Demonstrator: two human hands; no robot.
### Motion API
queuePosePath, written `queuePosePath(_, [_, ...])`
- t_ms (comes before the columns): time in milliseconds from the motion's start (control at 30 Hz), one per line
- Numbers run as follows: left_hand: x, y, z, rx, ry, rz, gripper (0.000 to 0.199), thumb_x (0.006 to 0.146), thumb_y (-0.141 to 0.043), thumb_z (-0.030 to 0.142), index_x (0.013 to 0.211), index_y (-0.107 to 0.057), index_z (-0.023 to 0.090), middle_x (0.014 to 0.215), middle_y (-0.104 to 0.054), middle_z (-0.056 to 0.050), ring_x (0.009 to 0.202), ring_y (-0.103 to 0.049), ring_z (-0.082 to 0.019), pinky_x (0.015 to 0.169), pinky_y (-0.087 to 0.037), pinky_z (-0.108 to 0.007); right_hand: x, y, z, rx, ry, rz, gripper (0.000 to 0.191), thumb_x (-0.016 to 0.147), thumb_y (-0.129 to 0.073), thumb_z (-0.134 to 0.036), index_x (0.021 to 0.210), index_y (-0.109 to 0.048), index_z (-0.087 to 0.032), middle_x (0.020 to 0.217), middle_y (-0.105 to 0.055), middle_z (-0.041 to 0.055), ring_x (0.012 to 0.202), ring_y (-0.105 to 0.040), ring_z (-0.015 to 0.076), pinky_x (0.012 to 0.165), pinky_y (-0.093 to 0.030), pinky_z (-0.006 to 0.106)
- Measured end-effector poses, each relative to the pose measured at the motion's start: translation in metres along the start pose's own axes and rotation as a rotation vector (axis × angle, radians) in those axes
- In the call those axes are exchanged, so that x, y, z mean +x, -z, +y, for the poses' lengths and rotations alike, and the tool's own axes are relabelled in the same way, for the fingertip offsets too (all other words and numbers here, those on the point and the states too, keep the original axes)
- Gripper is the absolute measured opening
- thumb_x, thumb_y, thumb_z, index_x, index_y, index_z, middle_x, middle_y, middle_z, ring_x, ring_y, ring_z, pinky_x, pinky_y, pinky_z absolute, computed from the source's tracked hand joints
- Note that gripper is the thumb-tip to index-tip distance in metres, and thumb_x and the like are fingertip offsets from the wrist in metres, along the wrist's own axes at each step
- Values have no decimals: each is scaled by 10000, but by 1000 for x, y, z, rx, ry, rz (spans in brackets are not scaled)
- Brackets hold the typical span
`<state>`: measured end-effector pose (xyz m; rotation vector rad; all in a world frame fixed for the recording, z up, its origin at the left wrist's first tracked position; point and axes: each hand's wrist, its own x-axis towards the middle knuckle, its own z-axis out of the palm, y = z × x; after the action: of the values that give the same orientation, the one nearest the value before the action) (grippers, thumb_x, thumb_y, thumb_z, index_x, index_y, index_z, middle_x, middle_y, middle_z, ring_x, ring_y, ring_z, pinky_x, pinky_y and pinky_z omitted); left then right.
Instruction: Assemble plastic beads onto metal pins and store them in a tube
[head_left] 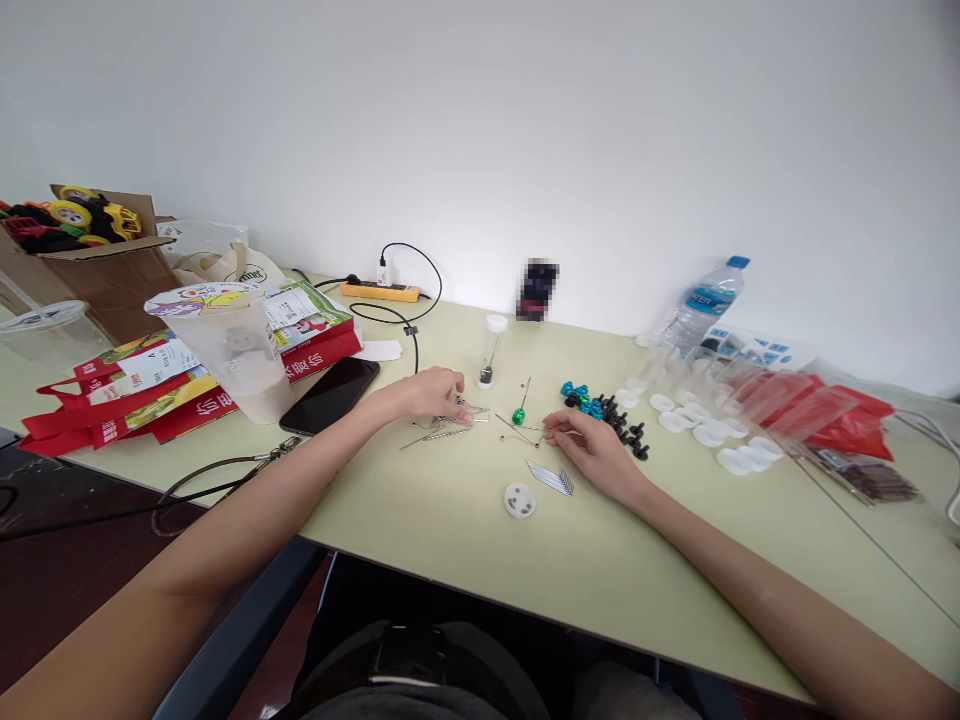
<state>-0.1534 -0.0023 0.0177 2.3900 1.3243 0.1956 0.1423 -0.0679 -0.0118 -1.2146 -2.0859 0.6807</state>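
Observation:
My left hand (433, 396) is over a small pile of thin metal pieces (442, 434), its fingers closed down among them; exactly what they pinch is too small to make out. My right hand (592, 445) rests on the table with its fingertips closed on a thin metal rod (529, 428). Between the hands a green knob-like piece (519, 416) stands with a thin rod rising from it. Nearer me lie a neat row of short metal rods (551, 478) and a white cap (519, 501) holding several small metal parts. A capped clear tube (491, 352) stands behind.
Blue and black knobbed pieces (611, 415), white caps (709, 432) and clear tubes (757, 385) lie to the right, near a water bottle (705, 300). On the left are a phone (330, 396), a plastic cup (232, 350), red bags (120, 390) and a yellow power strip (380, 291).

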Motion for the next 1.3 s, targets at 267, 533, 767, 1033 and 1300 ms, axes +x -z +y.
queuePosePath(267, [3,1,-1,11,-58,-53,632,584,-648,569,1085,-513,209,902,-565,-35,853,-541,-202,634,-370,-230,-2,12,-5,-52,7,183,178,873,-429,-309,938,-573,-227,903,-623,43,770,-610,181,693,-486,333])
queuePosePath(533, [5,2,-11,-3,-60,-70,451,676,-619,411,1061,-506,206,829,-546,-13,786,-532,-178,619,-370,-228,-1,62,5,-423,-60,356,204,851,-441,-324,912,-609,-224,896,-652,46,630,-558,162,574,-426,296])
queuePosePath(767, [1,-6,-4,78,-52,167,264,856,-383,367,931,-538,167,935,-549,-75,803,-527,-182,674,-376,-262,-2,76,13,-596,-88,345,198,841,-435,-276,910,-614,-228,810,-647,20,605,-543,150,569,-401,282])
queuePosePath(1033, [-1,-9,7,150,-132,294,221,838,-340,159,780,-553,167,884,-558,-56,723,-530,-156,629,-365,-259,-6,38,3,-528,63,162,226,901,-367,-274,968,-578,-228,927,-625,55,714,-582,181,620,-446,310])
queuePosePath(1300, [3,-24,24,240,-333,289,232,897,-374,253,813,-572,167,864,-573,-41,860,-528,-174,678,-376,-261,-14,14,-32,-453,235,-155,252,942,-324,-265,941,-572,-222,963,-597,52,832,-578,167,716,-445,297])
